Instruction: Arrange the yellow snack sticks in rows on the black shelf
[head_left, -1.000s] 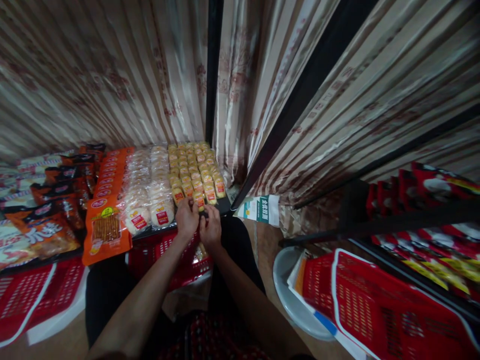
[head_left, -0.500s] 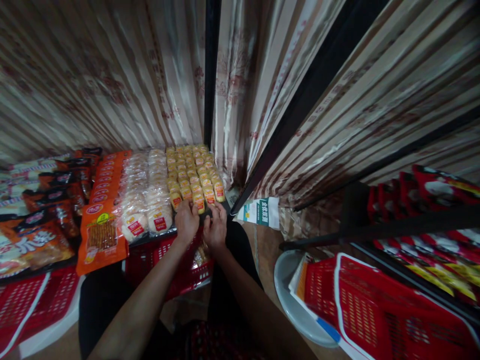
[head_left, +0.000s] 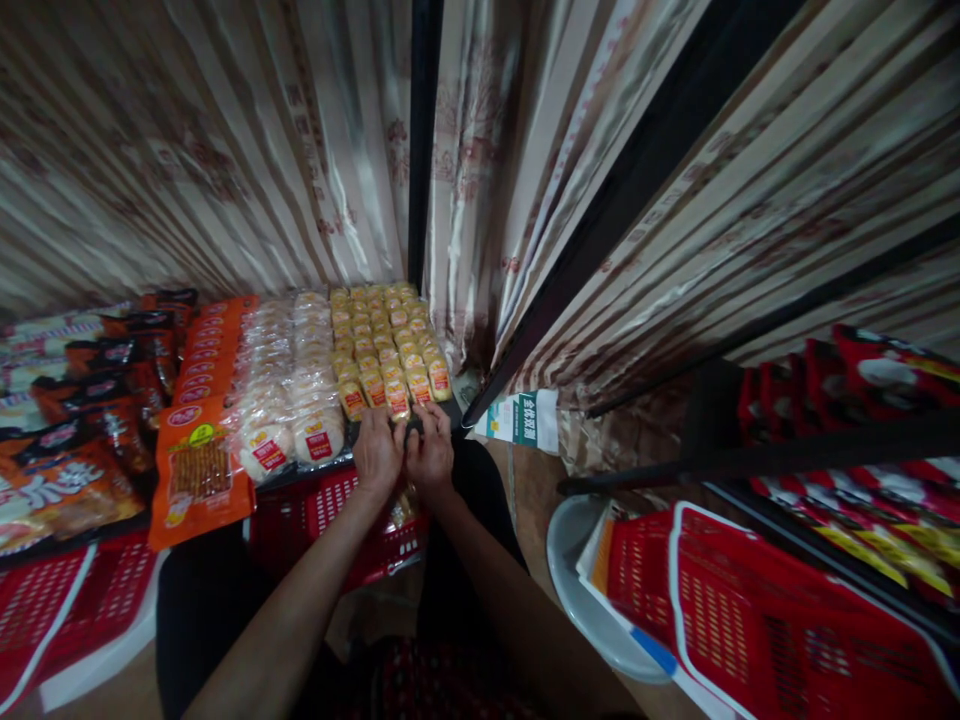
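Note:
Small yellow packaged cakes [head_left: 386, 340] with red and white labels stand in tight rows on a dark shelf. My left hand [head_left: 378, 450] is at the front row, its fingers bent and closed on the lower end of a front packaged cake [head_left: 397, 397]. Close beside it, my right hand [head_left: 430, 448] has its fingers curled at the same cake's right side. Both thumbs point inward, and the fingertips are partly hidden. Just left of the cakes lie clear packs of round white crackers [head_left: 319, 435].
Orange snack bags [head_left: 201, 470] and darker orange bags [head_left: 71, 475] fill the shelf's left. Below are red baskets [head_left: 322, 515]. To the right stand a black post [head_left: 517, 350], a pale basin [head_left: 574, 590], a red basket [head_left: 720, 600] and red packs [head_left: 892, 380]. Curtains [head_left: 300, 130] hang behind.
Both hands have shifted slightly down, and the front cake between them shows more. The left fingers have drawn back a little from its face. The view has moved slightly.

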